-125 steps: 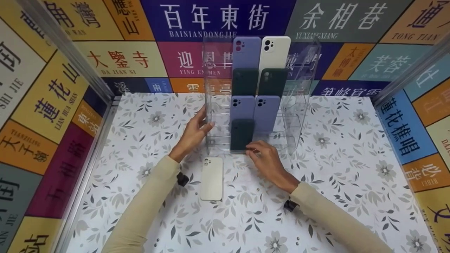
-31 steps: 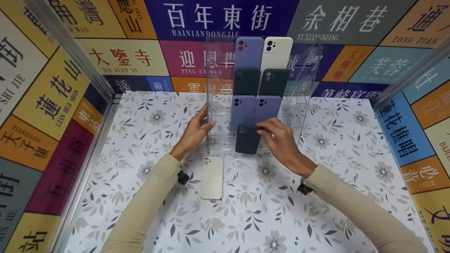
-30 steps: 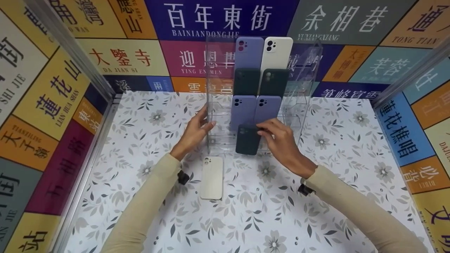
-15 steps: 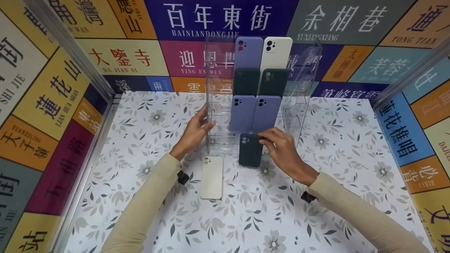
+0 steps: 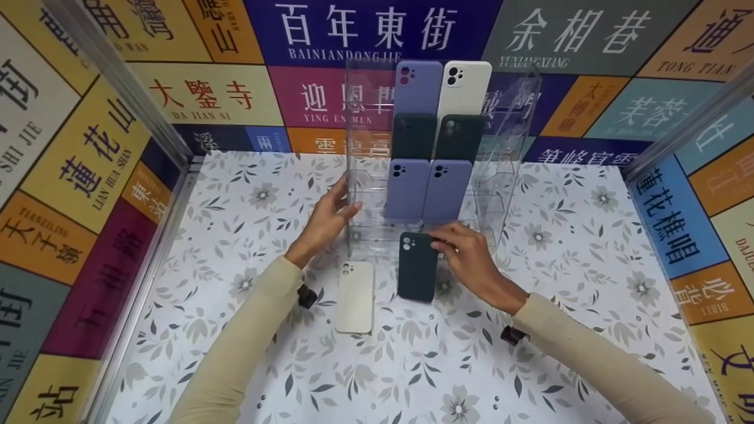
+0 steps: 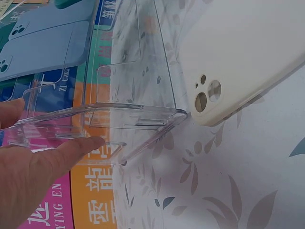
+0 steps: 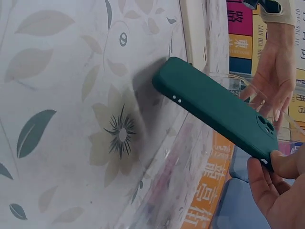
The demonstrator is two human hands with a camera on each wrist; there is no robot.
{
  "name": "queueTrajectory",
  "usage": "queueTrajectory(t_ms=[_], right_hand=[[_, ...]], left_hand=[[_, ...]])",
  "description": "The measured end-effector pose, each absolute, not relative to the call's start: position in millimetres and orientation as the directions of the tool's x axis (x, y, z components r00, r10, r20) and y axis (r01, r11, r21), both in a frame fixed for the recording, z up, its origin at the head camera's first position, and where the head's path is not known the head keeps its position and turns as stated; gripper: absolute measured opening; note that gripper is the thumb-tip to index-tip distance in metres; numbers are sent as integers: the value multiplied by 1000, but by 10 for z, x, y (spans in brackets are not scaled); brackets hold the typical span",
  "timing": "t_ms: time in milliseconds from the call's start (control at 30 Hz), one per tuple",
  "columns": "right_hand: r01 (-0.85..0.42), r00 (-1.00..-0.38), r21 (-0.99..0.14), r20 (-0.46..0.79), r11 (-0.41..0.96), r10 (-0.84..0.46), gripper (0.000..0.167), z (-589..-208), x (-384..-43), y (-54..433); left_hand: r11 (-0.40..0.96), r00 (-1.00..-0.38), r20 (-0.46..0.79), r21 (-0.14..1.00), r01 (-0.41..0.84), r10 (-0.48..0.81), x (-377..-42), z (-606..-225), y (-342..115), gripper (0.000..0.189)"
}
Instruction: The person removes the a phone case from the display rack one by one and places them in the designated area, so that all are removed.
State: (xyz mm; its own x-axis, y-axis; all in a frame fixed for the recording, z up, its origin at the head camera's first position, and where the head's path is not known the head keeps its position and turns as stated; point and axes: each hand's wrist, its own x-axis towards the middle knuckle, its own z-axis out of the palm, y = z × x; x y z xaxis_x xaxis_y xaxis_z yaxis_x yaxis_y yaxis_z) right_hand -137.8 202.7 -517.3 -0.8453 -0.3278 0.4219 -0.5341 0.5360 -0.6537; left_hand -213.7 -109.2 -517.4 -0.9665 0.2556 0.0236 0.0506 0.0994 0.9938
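Observation:
In the head view, my right hand (image 5: pixel 474 259) pinches the top right corner of a dark green phone case (image 5: pixel 417 268), thumb against fingers. The case is tilted in front of a clear stepped display rack (image 5: pixel 500 206), and the right wrist view shows its lower end over the cloth. My left hand (image 5: pixel 324 221) holds the rack's left side panel, thumb and fingers on either side of its edge; some fingertips are hidden. A cream phone case (image 5: pixel 355 297) lies flat before the rack, left of the green one.
On the rack stand purple phone cases (image 5: pixel 407 189), dark green ones (image 5: pixel 414 136) and a white one (image 5: pixel 465 88). A flower-patterned cloth (image 5: pixel 565 277) covers the table. Printed panels (image 5: pixel 377 29) wall in the back and both sides.
The right hand has drawn the dark green case off the rack's lowest step, toward the front. It now hangs beside the cream case. The left hand has stayed on the rack.

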Motion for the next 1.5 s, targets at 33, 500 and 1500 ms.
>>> queueTrajectory(t_ms=[33, 500, 1500], right_hand=[[-520, -854, -664, 408, 537, -323, 23, -5190, -1386, 2025], [-235, -956, -807, 92, 542, -278, 21, -5406, -1462, 1998], [-78, -956, -894, -59, 441, -288, 19, -5714, -1408, 1751]], left_hand=[[103, -966, 23, 993, 51, 257, -2137, -5175, -1093, 78], [102, -965, 31, 993, 59, 262, -2154, -5173, -1089, 78], [122, -967, 13, 991, 46, 253, -2128, -5182, -1101, 77]])
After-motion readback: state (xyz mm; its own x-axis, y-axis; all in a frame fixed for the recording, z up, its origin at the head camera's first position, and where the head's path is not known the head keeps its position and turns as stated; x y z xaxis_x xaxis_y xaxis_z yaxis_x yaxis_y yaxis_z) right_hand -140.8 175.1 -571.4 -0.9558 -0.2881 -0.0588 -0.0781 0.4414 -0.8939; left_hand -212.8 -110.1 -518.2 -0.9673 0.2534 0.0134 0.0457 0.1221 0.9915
